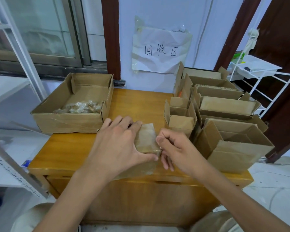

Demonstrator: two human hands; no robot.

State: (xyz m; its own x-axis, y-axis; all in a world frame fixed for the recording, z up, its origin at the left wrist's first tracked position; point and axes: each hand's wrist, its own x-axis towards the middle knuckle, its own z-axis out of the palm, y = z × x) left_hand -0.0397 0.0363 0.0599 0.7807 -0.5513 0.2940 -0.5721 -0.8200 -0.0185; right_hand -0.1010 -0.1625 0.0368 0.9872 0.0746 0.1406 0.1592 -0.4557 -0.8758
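A wooden surface (70,148) stands against a white wall under a paper sign (161,49). At its middle front lies the small carton (146,139). The left hand (117,141) pins it flat, grip clamped on its left side and near corner, likely to steady it. The right hand (174,148) pinches the carton's right edge, apparently picking at tape. A shallow tray (65,121) holding tape scraps (79,107) sits left and open cartons (224,114) crowd the right, leaving one free strip between.
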